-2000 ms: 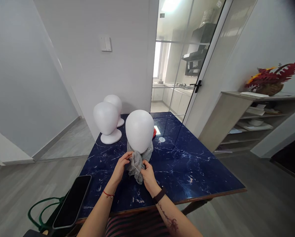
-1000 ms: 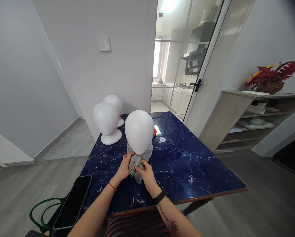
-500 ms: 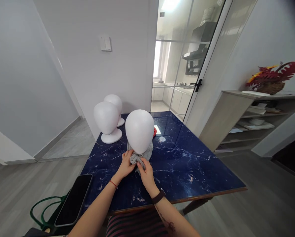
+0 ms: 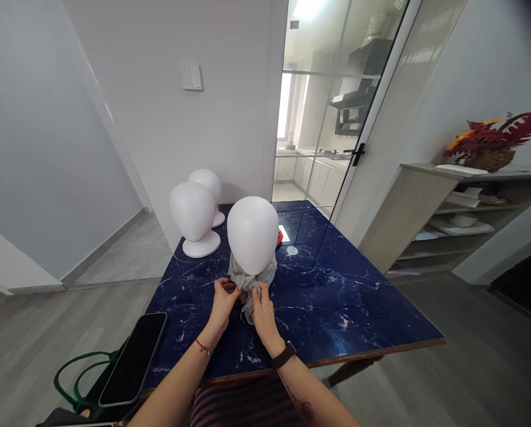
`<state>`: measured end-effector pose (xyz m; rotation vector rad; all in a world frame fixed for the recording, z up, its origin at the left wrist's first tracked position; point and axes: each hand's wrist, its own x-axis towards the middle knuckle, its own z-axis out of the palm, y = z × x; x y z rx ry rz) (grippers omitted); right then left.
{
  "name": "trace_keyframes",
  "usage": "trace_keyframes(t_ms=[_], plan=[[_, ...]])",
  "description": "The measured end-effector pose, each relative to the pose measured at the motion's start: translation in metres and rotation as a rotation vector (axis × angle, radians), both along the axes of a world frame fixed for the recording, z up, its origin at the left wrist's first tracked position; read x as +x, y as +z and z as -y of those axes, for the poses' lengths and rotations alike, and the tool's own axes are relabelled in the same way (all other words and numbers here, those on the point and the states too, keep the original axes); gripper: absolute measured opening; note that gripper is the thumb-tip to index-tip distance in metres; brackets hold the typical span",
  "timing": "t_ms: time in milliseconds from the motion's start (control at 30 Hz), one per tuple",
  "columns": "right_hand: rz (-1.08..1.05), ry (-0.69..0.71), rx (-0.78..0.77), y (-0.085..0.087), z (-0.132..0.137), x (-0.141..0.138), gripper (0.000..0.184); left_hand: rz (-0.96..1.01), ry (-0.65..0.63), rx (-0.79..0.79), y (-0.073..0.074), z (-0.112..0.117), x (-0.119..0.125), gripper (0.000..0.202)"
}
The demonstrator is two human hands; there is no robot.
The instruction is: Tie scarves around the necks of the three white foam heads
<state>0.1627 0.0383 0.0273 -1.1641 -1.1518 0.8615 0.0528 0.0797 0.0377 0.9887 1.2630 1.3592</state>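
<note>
A smooth white mannequin head (image 4: 253,232) stands upright near the middle of the blue marbled table (image 4: 331,308). Around its neck is wrapped a grey scarf (image 4: 267,274), bunched and knotted at the front, with a loose end hanging below. My left hand (image 4: 224,299) pinches the scarf at the left of the knot between thumb and fingers. From the right, my right hand (image 4: 264,311) grips the scarf just under the head's chin. The head's base is hidden behind the cloth and my hands.
Two more white mannequin heads, a nearer one (image 4: 193,210) and a farther one (image 4: 206,184), stand at the back left. Something red (image 4: 279,238) shows behind the middle head. A phone (image 4: 134,359) and a bag with green handles (image 4: 78,379) are at the lower left.
My left hand has drawn slightly left and down from the knot, and its fingers have shifted on the scarf. More of the knot and hanging end now shows.
</note>
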Motion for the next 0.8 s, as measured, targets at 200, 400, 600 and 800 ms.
trace_keyframes(t_ms=[200,400,600,800], plan=[[-0.024,-0.012,-0.033,0.0,0.0,0.0,0.027,0.316,-0.135,-0.166,0.01,0.009,0.011,0.042],[-0.066,0.029,-0.047,0.001,0.0,0.001,0.028,0.19,-0.213,-0.143,0.016,0.006,-0.001,0.035],[-0.073,0.001,-0.011,0.003,0.001,0.001,0.03,-0.072,-0.339,-0.221,0.013,0.002,-0.021,0.029],[-0.053,-0.001,-0.027,0.005,0.001,0.003,0.031,-0.081,-0.296,-0.109,0.016,0.002,-0.025,0.022]])
